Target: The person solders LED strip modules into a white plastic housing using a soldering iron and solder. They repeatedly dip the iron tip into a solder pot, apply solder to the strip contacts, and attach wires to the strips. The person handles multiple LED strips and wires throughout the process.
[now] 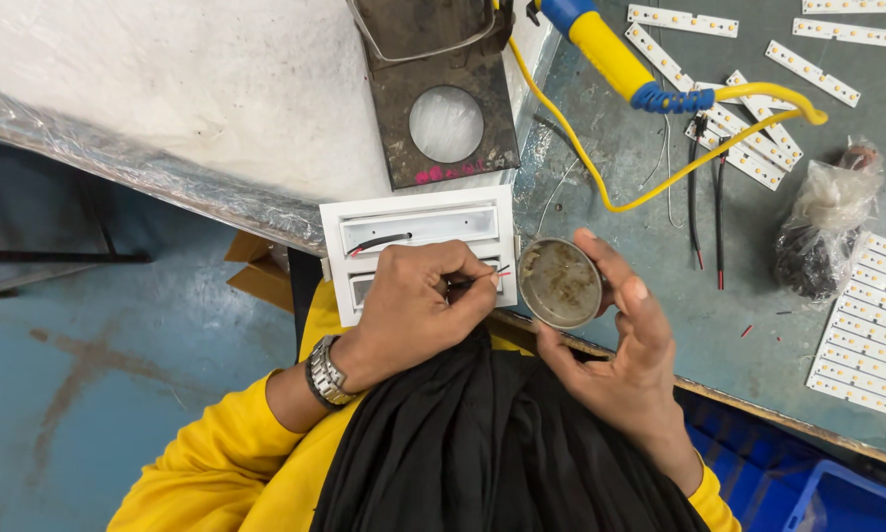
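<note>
Left hand [413, 305] pinches thin wire ends [487, 279] over the white housing [418, 227] at the table [660, 286] edge. Right hand [620, 345] cups a small round tin [559, 284], grip closed on its rim. Judgement: wires light, limp, easily bent; take near the tips. Tin stiff, light.

White rectangular fixture housing [418, 236] lies at the bench edge; beside it, a round tin [559, 284] (grimy inside) tilts open.
</note>
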